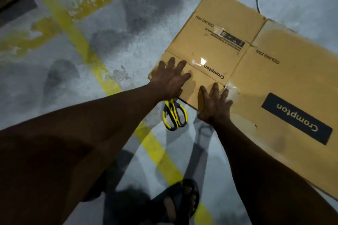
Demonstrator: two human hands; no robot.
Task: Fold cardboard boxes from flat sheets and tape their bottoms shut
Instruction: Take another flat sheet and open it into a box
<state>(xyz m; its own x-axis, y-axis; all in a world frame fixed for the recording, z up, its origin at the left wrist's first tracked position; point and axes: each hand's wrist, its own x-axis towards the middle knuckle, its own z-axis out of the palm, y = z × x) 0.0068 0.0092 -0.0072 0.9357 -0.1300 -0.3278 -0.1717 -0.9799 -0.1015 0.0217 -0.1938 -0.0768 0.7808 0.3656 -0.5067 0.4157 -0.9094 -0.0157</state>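
The flattened Crompton ceiling-fan box (285, 78) is laid flat on the concrete floor (73, 82), print side up. The small end flap (199, 86) at the box's near left corner is what's being worked.

Both hands are spread wide open on that flap and nothing is gripped. The left hand (172, 76) is pressed palm-down by the flap's outer edge, and the right hand (214, 104) sits where the flap meets the big panel.

It looks like the crease is being pressed flat. For a clean fold, pressure is best kept along the score line, not mid-flap, or the board gets buckled. Old clear tape (200, 61) stuck beside the crease could get snagged.

Yellow-handled scissors (175, 115) are left on the floor right at the box's near edge, so they should be minded when the box is lifted.
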